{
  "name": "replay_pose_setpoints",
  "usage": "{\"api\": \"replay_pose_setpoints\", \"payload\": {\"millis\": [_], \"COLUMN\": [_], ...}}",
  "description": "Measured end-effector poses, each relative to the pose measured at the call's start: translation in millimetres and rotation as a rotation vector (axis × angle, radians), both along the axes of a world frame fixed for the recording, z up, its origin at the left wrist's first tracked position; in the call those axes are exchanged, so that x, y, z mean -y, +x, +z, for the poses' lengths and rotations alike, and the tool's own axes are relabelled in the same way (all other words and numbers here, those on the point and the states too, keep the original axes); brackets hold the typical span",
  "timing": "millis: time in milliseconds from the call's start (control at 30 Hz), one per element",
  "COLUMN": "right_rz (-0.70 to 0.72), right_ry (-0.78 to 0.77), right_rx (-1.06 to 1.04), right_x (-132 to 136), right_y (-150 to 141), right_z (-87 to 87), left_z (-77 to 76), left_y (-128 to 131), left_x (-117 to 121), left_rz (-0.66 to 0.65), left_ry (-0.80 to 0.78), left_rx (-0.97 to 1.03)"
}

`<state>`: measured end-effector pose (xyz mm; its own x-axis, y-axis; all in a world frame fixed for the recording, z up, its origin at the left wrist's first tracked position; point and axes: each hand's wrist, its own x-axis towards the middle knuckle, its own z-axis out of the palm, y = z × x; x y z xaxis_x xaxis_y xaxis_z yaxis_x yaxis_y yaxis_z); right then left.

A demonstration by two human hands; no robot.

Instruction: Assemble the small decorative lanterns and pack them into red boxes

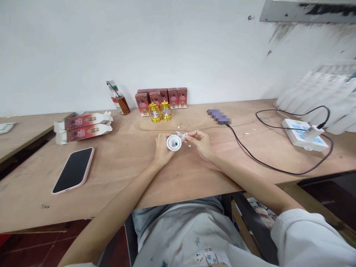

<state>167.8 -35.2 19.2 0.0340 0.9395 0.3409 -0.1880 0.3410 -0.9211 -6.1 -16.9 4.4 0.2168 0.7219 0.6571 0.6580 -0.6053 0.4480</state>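
My left hand (163,149) is closed around a round white plastic base (170,147), its open side turned up toward me. Small dark and metallic parts show inside it. Right beside its rim, my right hand (200,144) pinches a small white piece (184,136) between thumb and fingertips; its exact kind is too small to tell. A tiny round part (189,146) lies on the table under my right hand. Just beyond my hands are thin wires (183,124). Two small golden lanterns (154,112) stand farther back, upright.
Several red boxes (182,98) line the wall near a bottle (120,103). Flattened red cartons (88,127) and a phone (73,170) lie left. A blurred device (219,116) has a black cable (247,152) running toward a white power strip (303,137) at right.
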Motion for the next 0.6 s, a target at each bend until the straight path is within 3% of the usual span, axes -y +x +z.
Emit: {"api": "replay_pose_setpoints", "payload": {"millis": [100,267,600], "right_rz": [-0.014,-0.015,-0.223], "right_ry": [0.121,0.298,0.332], "right_rx": [0.111,0.466,0.546], "right_x": [11,27,27], "right_y": [-4,-7,-5], "right_z": [3.0,10.2,11.2], "left_z": [0.3,-0.5,1.8], "left_y": [0,0,3], "left_x": [0,1,4], "left_rz": [-0.025,-0.054,-0.074], "left_ry": [0.005,0.016,0.002], "left_rx": [-0.027,-0.051,-0.09]}}
